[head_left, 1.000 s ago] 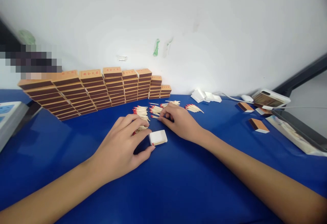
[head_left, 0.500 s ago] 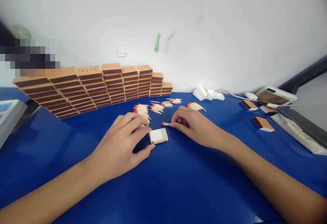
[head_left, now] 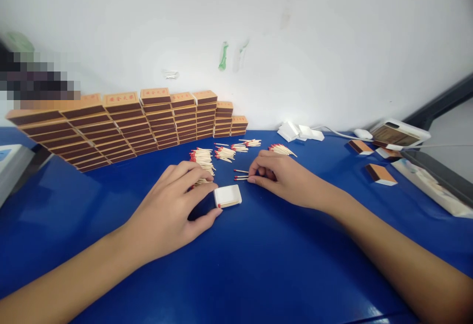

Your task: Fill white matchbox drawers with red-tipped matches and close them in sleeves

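On the blue table, a small white matchbox tray (head_left: 228,194) lies with its hollow side up and a match or so along its near side. My left hand (head_left: 176,200) grips the tray's left end between thumb and forefinger. A few red-tipped matches (head_left: 240,178) stick out leftward from the pinched fingertips of my right hand (head_left: 273,173), slightly fanned apart. A larger pile of matches (head_left: 202,159) lies just beyond my left fingers, which hide part of it. Past my right hand is another bunch of matches (head_left: 281,150).
Stacked matchboxes (head_left: 121,126) form a stepped wall at the back left. Smaller match groups (head_left: 224,154) lie behind the tray. White empty trays (head_left: 295,130) and a cable (head_left: 334,131) are near the wall. Loose matchbox covers (head_left: 381,174) lie at right, beside a dark flat object (head_left: 439,178).
The matches in my right fingers have spread apart; before, they were bunched together. My left hand stays on the tray. The whole view has shifted slightly.
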A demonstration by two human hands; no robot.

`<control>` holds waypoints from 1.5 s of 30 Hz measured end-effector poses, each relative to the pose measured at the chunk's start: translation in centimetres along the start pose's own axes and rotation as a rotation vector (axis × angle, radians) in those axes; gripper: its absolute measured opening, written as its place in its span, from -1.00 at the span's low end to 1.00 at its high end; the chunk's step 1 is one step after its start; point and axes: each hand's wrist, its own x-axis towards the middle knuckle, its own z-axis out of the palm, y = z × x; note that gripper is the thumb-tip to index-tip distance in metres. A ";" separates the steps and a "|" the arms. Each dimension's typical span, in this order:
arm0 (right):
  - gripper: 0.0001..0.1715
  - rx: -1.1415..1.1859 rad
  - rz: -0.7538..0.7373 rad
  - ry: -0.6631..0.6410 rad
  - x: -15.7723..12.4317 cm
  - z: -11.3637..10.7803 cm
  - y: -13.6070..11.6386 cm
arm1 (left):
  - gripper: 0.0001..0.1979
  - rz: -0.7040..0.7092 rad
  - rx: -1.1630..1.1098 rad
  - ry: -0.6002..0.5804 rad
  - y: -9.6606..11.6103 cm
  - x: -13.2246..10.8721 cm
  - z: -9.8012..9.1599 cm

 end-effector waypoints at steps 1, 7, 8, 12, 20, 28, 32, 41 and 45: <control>-0.87 0.004 -0.004 -0.001 0.0 0.0 0.0 | -0.79 0.003 0.002 0.004 0.0 0.0 0.0; -0.90 -0.015 -0.019 0.019 0.1 0.2 0.0 | -0.79 0.007 -0.012 0.021 0.0 0.0 0.0; -0.91 -0.019 -0.022 0.023 0.1 0.2 0.1 | -0.79 0.007 -0.012 0.019 0.0 0.0 0.0; -0.86 -0.002 -0.031 0.017 0.1 0.5 0.0 | -0.79 0.011 -0.009 0.010 0.0 0.1 0.0; -0.85 -0.022 -0.062 0.053 -0.1 0.4 -0.9 | -0.80 0.003 0.005 0.024 0.0 0.1 0.0; -0.89 -0.122 -0.197 0.085 -1.2 1.3 -4.3 | -0.83 -0.010 0.020 0.039 0.1 0.1 0.0; -0.84 -0.341 -0.245 0.094 -1.3 2.6 -5.6 | -0.84 -0.004 0.013 0.040 0.3 0.1 0.1; -0.93 -0.098 -0.093 0.204 -0.3 1.2 -3.0 | -0.81 -0.003 0.005 0.032 0.3 0.0 0.1; -0.90 -0.064 0.071 0.145 0.8 1.0 -0.5 | -0.81 -0.003 0.001 0.029 0.3 0.0 0.0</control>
